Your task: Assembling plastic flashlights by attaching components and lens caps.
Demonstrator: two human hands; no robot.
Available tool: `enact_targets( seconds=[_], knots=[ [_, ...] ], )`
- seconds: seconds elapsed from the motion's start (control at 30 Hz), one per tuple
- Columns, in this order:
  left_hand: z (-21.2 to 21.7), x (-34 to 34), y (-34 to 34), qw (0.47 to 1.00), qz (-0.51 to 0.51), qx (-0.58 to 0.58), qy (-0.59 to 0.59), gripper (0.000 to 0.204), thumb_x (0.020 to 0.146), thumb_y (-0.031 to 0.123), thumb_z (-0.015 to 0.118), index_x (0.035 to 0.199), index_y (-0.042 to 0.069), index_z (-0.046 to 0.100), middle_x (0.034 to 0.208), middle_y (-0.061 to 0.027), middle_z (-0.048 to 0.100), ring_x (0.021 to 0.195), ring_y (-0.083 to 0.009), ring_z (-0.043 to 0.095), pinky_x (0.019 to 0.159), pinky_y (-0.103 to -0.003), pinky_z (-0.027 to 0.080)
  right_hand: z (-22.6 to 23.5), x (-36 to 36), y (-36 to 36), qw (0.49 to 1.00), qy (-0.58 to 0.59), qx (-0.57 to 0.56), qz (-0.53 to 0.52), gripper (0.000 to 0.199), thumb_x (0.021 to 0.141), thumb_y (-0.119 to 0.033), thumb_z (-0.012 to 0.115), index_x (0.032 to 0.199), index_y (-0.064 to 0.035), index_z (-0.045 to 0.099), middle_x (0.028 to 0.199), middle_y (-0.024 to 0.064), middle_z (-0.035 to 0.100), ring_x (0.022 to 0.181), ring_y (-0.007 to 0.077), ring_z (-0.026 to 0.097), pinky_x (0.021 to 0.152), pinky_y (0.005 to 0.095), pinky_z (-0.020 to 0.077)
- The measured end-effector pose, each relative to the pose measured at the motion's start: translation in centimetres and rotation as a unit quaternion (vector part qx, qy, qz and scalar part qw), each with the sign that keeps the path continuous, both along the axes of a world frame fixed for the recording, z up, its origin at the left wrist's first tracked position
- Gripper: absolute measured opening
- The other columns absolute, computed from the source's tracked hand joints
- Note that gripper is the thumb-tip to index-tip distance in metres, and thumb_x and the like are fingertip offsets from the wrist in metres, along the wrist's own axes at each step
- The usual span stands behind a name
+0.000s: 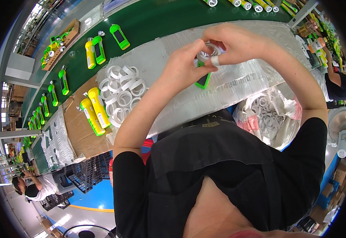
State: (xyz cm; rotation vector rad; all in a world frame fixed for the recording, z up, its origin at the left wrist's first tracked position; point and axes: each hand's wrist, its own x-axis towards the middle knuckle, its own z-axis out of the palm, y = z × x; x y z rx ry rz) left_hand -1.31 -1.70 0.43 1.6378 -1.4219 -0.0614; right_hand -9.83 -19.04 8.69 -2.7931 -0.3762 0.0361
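My left hand [186, 63] grips a green torch [203, 79] by its body, head end up. My right hand [236, 43], with white tape on one finger, pinches the round silver head [209, 50] of that torch from above. Both hands meet over a sheet of clear plastic [240, 79] spread on the bench. A heap of white plastic rings [121, 93] lies to the left of my left forearm.
Two yellow torches [94, 111] rest on brown cardboard [81, 131] by the rings. Green and yellow torches [95, 51] lie along the green conveyor belt [149, 20]. A bag of more white rings [266, 117] sits at right. Other people work at far right and lower left.
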Motion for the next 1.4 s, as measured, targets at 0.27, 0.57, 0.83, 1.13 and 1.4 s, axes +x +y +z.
enact_targets(
  seconds=[0.27,0.57,0.83,1.13,1.4],
  knots=[
    [-0.3,0.0,-1.3,0.999,0.037,-0.019,-0.021,0.043,0.066,0.020,0.086,0.095,0.009,0.055,0.088,-0.0058,0.067,0.079,-0.0256,0.064,0.066,-0.036,0.051,-1.3,-0.6,0.4,0.969,0.009,-0.130,-0.209,0.055,0.076,-0.051,0.073,0.084,0.0004,0.057,0.080,0.0156,0.063,0.077,0.0295,0.062,0.063,0.0405,0.0457],
    [-0.7,-0.4,-1.3,0.998,0.038,-0.027,-0.047,0.043,0.066,0.019,0.087,0.092,0.008,0.055,0.090,-0.0041,0.069,0.078,-0.0205,0.064,0.064,-0.032,0.050,0.9,-0.5,2.8,0.951,0.078,-0.138,-0.265,0.030,0.080,-0.028,0.073,0.087,-0.0021,0.059,0.095,0.0116,0.061,0.084,0.0233,0.060,0.069,0.0347,0.0461],
    [-0.7,-0.2,-1.8,0.999,0.025,-0.022,-0.021,0.042,0.067,0.019,0.088,0.094,0.008,0.057,0.094,-0.0029,0.070,0.075,-0.0197,0.064,0.065,-0.033,0.051,-2.5,-1.4,0.3,0.976,-0.079,-0.071,-0.189,0.041,0.078,-0.039,0.073,0.088,-0.0018,0.059,0.078,0.0120,0.062,0.069,0.0238,0.060,0.059,0.0373,0.0465],
    [0.7,-0.2,2.4,0.981,-0.157,0.010,0.111,0.111,0.067,0.036,0.088,0.151,0.011,0.019,0.129,-0.0221,0.055,0.114,-0.0301,0.060,0.094,-0.042,0.050,1.6,-5.2,1.7,0.956,-0.220,0.196,-0.012,0.040,0.088,-0.031,0.063,0.115,-0.0017,0.061,0.084,0.0123,0.056,0.067,0.0255,0.054,0.061,0.0313,0.0449],
    [0.8,8.0,-1.5,0.974,0.065,0.212,0.041,0.051,0.075,0.020,0.070,0.119,0.007,0.049,0.101,-0.0189,0.067,0.091,-0.0388,0.065,0.077,-0.045,0.053,-7.8,6.0,-1.3,0.914,-0.300,0.187,-0.200,0.025,0.098,-0.035,0.042,0.111,-0.0176,0.056,0.082,0.0146,0.066,0.075,0.0392,0.064,0.064,0.0451,0.0498]
  ],
)
